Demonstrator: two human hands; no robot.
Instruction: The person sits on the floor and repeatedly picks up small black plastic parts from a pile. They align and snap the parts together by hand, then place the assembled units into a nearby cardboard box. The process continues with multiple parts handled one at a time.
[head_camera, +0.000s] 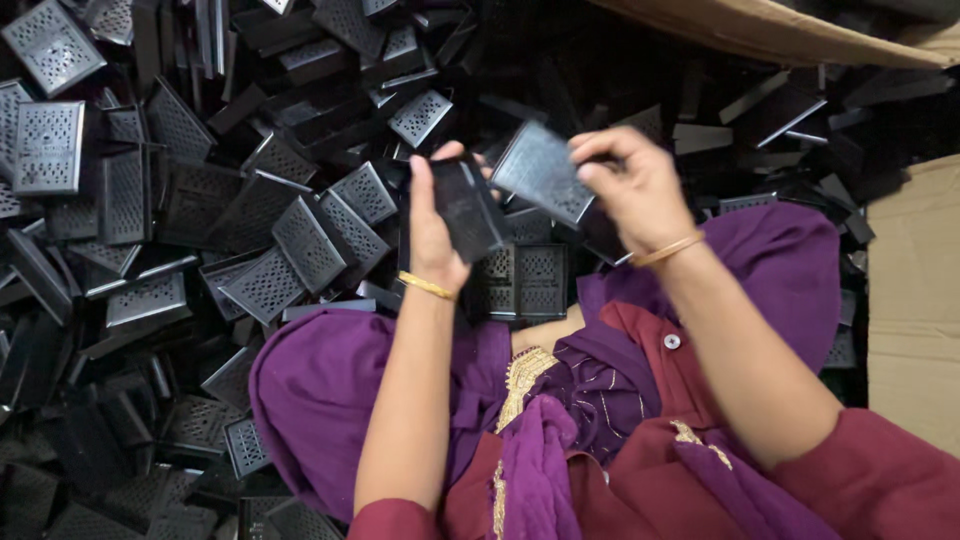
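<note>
My left hand (430, 225) grips a smooth black rectangular plastic piece (468, 208), held upright with my thumb along its left edge. My right hand (630, 185) pinches a black perforated plastic panel (540, 170) by its right corner, tilted and almost touching the top of the smooth piece. Both hands hover above my lap, which is covered in purple and maroon cloth (560, 400). A gold bangle sits on each wrist.
A deep heap of black perforated plastic panels (200, 200) fills the floor to the left and ahead. More dark flat pieces (780, 110) lie at the upper right. Brown cardboard (915, 290) lines the right edge, and a cardboard flap (760, 30) runs along the top.
</note>
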